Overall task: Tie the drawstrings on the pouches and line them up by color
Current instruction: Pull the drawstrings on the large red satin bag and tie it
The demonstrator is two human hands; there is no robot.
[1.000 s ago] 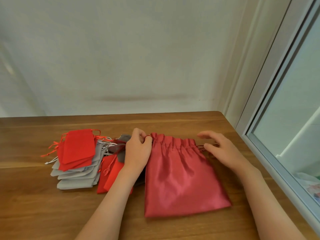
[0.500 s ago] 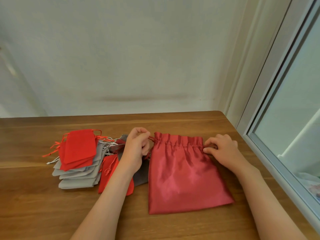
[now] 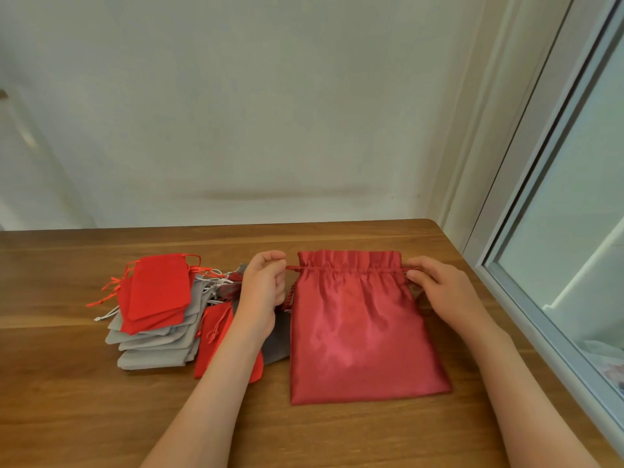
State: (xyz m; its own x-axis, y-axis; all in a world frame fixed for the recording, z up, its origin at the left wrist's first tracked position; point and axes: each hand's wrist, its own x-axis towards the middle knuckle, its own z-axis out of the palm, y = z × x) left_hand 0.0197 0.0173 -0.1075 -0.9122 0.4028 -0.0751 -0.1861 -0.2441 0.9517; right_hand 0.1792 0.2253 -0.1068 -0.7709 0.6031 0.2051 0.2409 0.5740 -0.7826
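A large dark-red satin drawstring pouch (image 3: pixel 364 332) lies flat on a wooden table (image 3: pixel 67 400) between the two hands, its gathered mouth at the far edge and its contents hidden from view. The left hand (image 3: pixel 261 292) is curled in a fist round the drawstring (image 3: pixel 292 268) at the pouch's left corner. The right hand (image 3: pixel 445 292) pinches the cord at the right corner, so the hands are apart, one on each side. Outward of the left hand lies a loose heap of small bright-red pouches (image 3: pixel 158 292) and grey pouches (image 3: pixel 155 346), one red pouch partly under the left forearm; a window frame (image 3: pixel 540 332) runs just past the right hand.

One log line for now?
left hand: grips left drawstring | right hand: pinches right drawstring | large red pouch: flat, untied | small pouches: piled left
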